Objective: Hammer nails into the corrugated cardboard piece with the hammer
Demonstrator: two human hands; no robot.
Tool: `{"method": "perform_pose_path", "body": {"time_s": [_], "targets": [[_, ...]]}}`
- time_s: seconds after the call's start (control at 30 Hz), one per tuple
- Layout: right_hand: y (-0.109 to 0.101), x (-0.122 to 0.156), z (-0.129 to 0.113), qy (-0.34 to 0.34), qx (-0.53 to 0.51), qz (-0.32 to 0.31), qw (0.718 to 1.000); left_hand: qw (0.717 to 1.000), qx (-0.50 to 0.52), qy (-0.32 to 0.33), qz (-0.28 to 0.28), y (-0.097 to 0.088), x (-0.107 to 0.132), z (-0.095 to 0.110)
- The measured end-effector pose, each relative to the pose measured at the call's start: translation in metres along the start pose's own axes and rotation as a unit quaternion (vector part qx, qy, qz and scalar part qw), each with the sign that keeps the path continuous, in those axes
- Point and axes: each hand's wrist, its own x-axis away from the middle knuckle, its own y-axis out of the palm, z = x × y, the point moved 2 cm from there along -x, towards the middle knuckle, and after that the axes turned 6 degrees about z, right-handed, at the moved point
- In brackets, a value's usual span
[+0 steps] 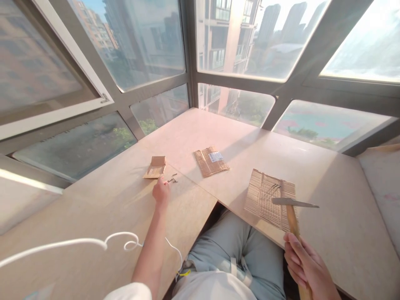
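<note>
My right hand (308,266) is wrapped round the wooden handle of a hammer (292,208), whose metal head hangs over a corrugated cardboard piece (265,198) with several nails standing in it. My left hand (161,192) reaches forward onto the tabletop, fingers closed at a few loose nails (172,180); whether it grips one is hidden. A small cardboard scrap (155,167) lies just beyond that hand.
A third cardboard piece with a white label (211,161) lies mid-table. The pale tabletop (328,233) wraps round my lap in an L shape under large windows (237,37). A white cable (78,242) curls across the near left. A cushion (384,183) sits at right.
</note>
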Motion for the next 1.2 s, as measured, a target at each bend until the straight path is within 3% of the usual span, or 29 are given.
{"method": "perform_pose_path", "body": {"time_s": [0.2, 0.43, 0.57, 0.63, 0.77, 0.83, 0.9, 1.2], "targets": [[0.003, 0.003, 0.000, -0.007, 0.007, 0.005, 1.000, 0.999, -0.012, 0.038, -0.007, -0.003, -0.006, -0.008], [0.009, 0.002, -0.004, -0.007, 0.005, -0.011, 1.000, 1.000, -0.002, 0.012, -0.024, -0.009, -0.006, -0.013], [0.013, 0.003, -0.005, -0.007, 0.009, -0.014, 1.000, 0.982, 0.184, -0.041, -0.023, -0.015, 0.003, -0.008], [0.015, 0.004, -0.006, -0.011, 0.004, -0.013, 1.000, 0.935, 0.335, -0.105, -0.046, -0.017, 0.008, -0.001], [0.017, 0.004, -0.007, -0.016, -0.011, -0.018, 1.000, 0.782, 0.577, -0.187, -0.141, -0.019, 0.022, 0.029], [0.016, 0.003, -0.006, -0.010, -0.012, -0.027, 1.000, 0.737, 0.619, -0.196, -0.186, -0.020, 0.029, 0.049], [0.014, 0.001, -0.006, -0.004, -0.018, -0.032, 0.999, 0.721, 0.625, -0.192, -0.229, -0.019, 0.037, 0.072], [-0.008, 0.002, -0.005, -0.004, -0.053, -0.007, 0.999, 0.699, 0.594, -0.112, -0.382, -0.007, 0.087, 0.190]]}}
